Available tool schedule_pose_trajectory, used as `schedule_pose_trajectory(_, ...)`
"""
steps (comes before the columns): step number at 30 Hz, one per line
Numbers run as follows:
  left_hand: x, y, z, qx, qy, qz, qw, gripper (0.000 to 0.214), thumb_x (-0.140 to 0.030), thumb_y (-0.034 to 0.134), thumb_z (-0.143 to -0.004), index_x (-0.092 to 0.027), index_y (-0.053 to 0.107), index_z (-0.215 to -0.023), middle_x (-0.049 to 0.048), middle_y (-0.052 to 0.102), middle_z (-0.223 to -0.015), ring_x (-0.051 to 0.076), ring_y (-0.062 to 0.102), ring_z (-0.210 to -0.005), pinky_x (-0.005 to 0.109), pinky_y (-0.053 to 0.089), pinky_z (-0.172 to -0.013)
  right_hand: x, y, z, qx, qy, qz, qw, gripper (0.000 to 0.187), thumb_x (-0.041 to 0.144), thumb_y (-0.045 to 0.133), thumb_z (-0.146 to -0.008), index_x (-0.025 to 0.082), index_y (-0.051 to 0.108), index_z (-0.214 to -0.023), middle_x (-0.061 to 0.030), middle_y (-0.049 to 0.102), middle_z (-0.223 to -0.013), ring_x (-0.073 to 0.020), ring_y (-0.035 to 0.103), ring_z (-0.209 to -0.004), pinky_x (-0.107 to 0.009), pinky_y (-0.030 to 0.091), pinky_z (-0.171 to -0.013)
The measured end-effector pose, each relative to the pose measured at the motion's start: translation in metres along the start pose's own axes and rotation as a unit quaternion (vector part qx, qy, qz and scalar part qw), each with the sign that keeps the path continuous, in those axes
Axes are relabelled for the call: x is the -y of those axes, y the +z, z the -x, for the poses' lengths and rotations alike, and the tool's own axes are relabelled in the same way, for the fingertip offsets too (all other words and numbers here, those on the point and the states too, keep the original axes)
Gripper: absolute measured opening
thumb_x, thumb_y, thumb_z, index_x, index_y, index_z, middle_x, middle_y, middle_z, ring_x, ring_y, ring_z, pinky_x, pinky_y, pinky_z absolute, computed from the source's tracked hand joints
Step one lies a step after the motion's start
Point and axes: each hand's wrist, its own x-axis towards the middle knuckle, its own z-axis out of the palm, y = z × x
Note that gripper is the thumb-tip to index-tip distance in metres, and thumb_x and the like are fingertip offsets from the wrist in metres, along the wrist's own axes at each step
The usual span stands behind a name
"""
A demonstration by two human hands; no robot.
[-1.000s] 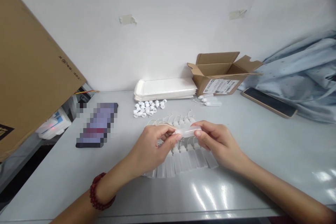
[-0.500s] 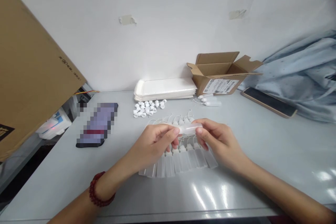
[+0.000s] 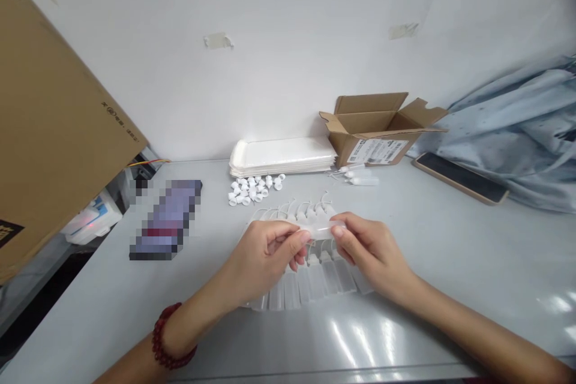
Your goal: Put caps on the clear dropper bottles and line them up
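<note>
Both hands hold one small clear plastic bottle (image 3: pixel 320 229) sideways above the grey table (image 3: pixel 450 264). My left hand (image 3: pixel 265 255) pinches its left end, where the cap sits, between thumb and fingers. My right hand (image 3: pixel 369 252) grips the bottle's body at the other end. Beneath the hands a row of several matching clear bottles (image 3: pixel 310 282) lies flat, their tethered caps (image 3: pixel 301 210) pointing away from me.
A pile of small white caps (image 3: pixel 252 187) lies farther back, beside a stack of white trays (image 3: pixel 281 156) and an open cardboard box (image 3: pixel 375 129). Two loose bottles (image 3: pixel 360 177) rest near the box. A phone (image 3: pixel 461 175) lies right, a blurred object (image 3: pixel 165 219) left, a large carton (image 3: pixel 49 126) far left.
The hands and the bottle stay together in nearly the same spot; the left fingers have shifted slightly on the cap end. The view has tilted a little.
</note>
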Motion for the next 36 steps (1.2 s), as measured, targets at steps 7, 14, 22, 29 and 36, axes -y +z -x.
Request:
schedule_pose_trajectory(7,0.011,0.001,0.001,-0.059,0.194,-0.28,0.938,0.028,-0.017,0.04,-0.095,-0.015,0.056,-0.072,0.0017,0.054,-0.068,0.013,0.048,-0.064,0.026,0.038,-0.06,0.002,0.003,-0.005,0.029,0.085,-0.064,0.994,0.043,0.051,0.039,-0.094,0.02,0.043,-0.064,0.005,0.042,-0.047,-0.0097,0.037,-0.045,-0.024,0.032,-0.05)
schedule_pose_trajectory(14,0.013,0.0,-0.002,-0.061,0.207,-0.285,0.934,0.019,-0.02,0.044,-0.096,-0.015,0.062,-0.093,0.0048,0.065,-0.088,0.015,0.059,-0.081,0.026,0.045,-0.073,0.001,0.004,-0.007,0.03,0.118,-0.161,0.979,0.043,0.05,0.044,-0.093,0.019,0.041,-0.062,0.0051,0.044,-0.048,-0.0088,0.038,-0.045,-0.024,0.033,-0.051)
schedule_pose_trajectory(22,0.021,-0.042,-0.013,-0.14,0.06,-0.427,0.891,0.027,-0.018,0.04,-0.094,-0.014,0.066,-0.097,0.0086,0.067,-0.091,0.021,0.062,-0.086,0.034,0.048,-0.077,-0.018,-0.036,-0.022,-0.159,0.063,-0.059,0.983,0.033,0.049,0.057,-0.085,0.019,0.062,-0.095,0.0003,0.055,-0.065,-0.0135,0.049,-0.055,-0.027,0.041,-0.053)
schedule_pose_trajectory(29,0.044,-0.073,-0.018,-0.145,0.027,-0.528,0.836,0.028,-0.009,0.041,-0.087,-0.012,0.068,-0.094,0.0128,0.066,-0.096,0.028,0.058,-0.094,0.042,0.047,-0.087,-0.036,-0.078,-0.047,-0.185,0.156,0.046,0.969,0.024,0.036,0.062,-0.082,0.016,0.064,-0.096,-0.0021,0.059,-0.066,-0.0132,0.047,-0.056,-0.027,0.039,-0.055)
schedule_pose_trajectory(36,0.055,-0.073,-0.023,-0.157,0.03,-0.545,0.823,0.024,-0.019,0.048,-0.088,-0.011,0.07,-0.097,0.0134,0.064,-0.097,0.029,0.049,-0.099,0.043,0.045,-0.089,-0.04,-0.079,-0.047,-0.192,0.157,0.001,0.969,0.021,0.032,0.061,-0.081,0.015,0.063,-0.092,-0.0041,0.061,-0.068,-0.0138,0.05,-0.06,-0.027,0.041,-0.056)
